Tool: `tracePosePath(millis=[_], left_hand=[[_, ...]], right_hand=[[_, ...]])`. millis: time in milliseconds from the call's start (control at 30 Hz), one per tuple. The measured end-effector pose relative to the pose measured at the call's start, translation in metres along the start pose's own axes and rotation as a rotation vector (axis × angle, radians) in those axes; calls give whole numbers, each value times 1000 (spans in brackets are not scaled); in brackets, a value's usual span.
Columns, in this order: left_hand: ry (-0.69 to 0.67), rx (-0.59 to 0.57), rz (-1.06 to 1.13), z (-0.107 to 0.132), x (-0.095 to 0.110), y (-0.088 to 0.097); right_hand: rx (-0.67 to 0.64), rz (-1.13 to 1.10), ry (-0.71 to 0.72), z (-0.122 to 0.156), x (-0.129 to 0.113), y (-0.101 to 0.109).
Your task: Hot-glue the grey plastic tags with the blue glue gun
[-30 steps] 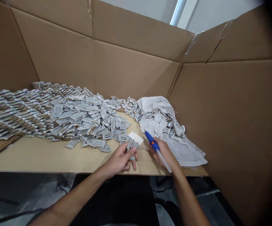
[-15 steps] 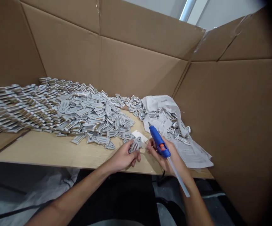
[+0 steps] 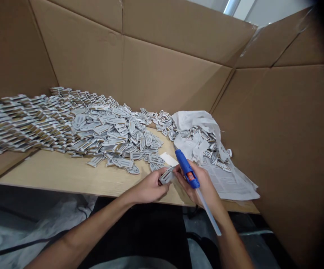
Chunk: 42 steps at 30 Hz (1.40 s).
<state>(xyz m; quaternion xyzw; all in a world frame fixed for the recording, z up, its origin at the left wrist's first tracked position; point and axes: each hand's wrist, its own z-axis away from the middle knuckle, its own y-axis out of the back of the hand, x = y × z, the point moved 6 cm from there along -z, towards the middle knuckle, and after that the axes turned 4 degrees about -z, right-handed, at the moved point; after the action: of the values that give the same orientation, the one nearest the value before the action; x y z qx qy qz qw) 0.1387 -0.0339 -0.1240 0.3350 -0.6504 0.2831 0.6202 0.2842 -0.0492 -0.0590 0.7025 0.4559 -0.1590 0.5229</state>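
My left hand [image 3: 152,186] is closed on a grey-and-white slotted cutout piece [image 3: 166,176], gripping it by its edge, tilted, above the front of the board. A blue glue gun [image 3: 186,169] rests in my right hand [image 3: 199,181], nozzle pointing up and away, with a long clear glue stick [image 3: 209,213] sticking out of its back. The fingertips of that hand meet the right end of the piece; whether they pinch anything small there is hidden. Just beyond the hands lies a white card [image 3: 169,159] on the board.
A loose heap of similar pieces [image 3: 114,130] covers the middle left, beside stacked rows [image 3: 24,121] of them. At right, more pieces lie among crumpled white paper [image 3: 220,183]. Cardboard walls [image 3: 176,74] enclose the wooden board [image 3: 66,173] at the back and sides.
My left hand has turned the piece from facing up to tilted edge-on. My right fingertips have come up to its end, the glue gun staying in that hand. The view has shifted slightly.
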Motion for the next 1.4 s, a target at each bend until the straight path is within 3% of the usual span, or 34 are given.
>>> tracePosePath(millis=[633, 1033, 1400], left_hand=[[49, 44, 96, 1, 1, 1], [82, 49, 165, -2, -17, 1], [40, 77, 182, -3, -13, 2]], right_hand=[[61, 31, 13, -2, -6, -7], [47, 100, 73, 0, -10, -15], [142, 252, 224, -2, -18, -19]])
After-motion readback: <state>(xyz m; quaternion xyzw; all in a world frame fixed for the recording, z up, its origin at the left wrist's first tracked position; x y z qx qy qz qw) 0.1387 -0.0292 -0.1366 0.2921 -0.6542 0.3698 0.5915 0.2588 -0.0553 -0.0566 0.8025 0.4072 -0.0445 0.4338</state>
